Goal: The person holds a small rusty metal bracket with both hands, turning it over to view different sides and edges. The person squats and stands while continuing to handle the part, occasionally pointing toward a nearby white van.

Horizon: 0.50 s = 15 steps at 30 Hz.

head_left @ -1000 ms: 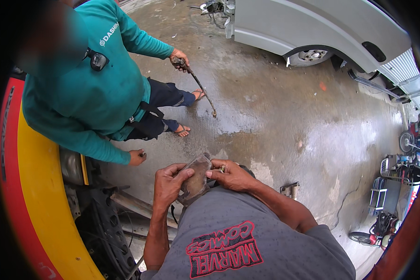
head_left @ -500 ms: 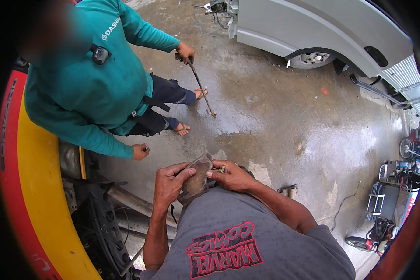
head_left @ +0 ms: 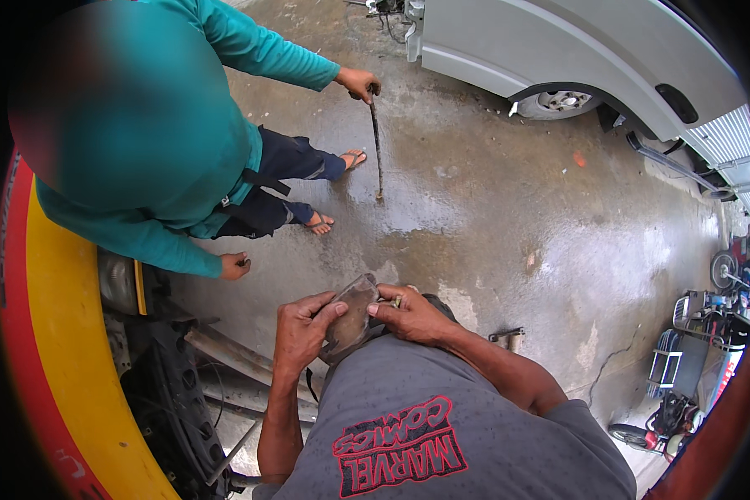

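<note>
In front of my waist, a flat, grimy brown piece (head_left: 352,315) with a clear-looking edge is held up between both hands; its kind I cannot make out. My left hand (head_left: 302,333) pinches its left side, thumb on top. My right hand (head_left: 415,316) presses the thumb on its right edge, and a small yellowish bit (head_left: 396,301) shows by those fingers, too small to name. Across from me a person in a teal long-sleeved top (head_left: 167,108) holds a long dark rod (head_left: 377,150) whose lower end reaches down to the floor.
To my left stands a red and yellow vehicle front (head_left: 62,333) with exposed dark parts (head_left: 175,400). A silver van (head_left: 550,50) is at the far right, motorcycles (head_left: 667,417) at the right edge. A metal piece (head_left: 508,337) lies on the wet concrete floor (head_left: 492,225).
The other person has leaned forward, head lower and nearer, and the rod has swung from slanted to nearly straight up and down. My hands keep nearly the same hold on the flat piece.
</note>
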{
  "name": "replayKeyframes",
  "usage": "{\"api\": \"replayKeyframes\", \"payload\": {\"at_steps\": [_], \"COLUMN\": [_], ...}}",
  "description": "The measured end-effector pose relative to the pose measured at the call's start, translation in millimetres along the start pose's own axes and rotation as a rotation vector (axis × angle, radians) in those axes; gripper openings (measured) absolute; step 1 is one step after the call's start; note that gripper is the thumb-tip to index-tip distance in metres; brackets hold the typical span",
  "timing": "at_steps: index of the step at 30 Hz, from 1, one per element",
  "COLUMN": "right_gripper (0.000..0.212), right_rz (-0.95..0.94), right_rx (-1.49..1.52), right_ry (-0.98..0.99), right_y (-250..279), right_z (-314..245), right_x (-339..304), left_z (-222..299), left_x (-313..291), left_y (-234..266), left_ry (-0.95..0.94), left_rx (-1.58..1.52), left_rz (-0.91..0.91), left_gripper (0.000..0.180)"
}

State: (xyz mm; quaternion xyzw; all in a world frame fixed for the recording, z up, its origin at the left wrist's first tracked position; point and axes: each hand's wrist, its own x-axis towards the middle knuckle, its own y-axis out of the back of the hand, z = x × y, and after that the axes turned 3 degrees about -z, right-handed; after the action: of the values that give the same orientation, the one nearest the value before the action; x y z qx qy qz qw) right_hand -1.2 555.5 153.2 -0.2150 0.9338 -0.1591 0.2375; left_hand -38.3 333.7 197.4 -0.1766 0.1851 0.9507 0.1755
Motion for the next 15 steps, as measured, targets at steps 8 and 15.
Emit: {"api": "replayKeyframes", "payload": {"at_steps": [8, 15], "right_gripper": [0.021, 0.023], "right_rz": [0.076, 0.121], "right_rx": [-0.07, -0.247], "right_ry": [-0.002, 0.209], "right_y": [12, 17], "right_z": [-2, 7], "right_x": [-5, -8], "left_z": [11, 24], "left_x": [-1, -12], "left_y": [-10, -15], "left_ry": [-0.205, -0.425], "left_rx": [0.19, 0.351], "left_rz": [0.013, 0.082], "left_gripper": [0.027, 0.031]}}
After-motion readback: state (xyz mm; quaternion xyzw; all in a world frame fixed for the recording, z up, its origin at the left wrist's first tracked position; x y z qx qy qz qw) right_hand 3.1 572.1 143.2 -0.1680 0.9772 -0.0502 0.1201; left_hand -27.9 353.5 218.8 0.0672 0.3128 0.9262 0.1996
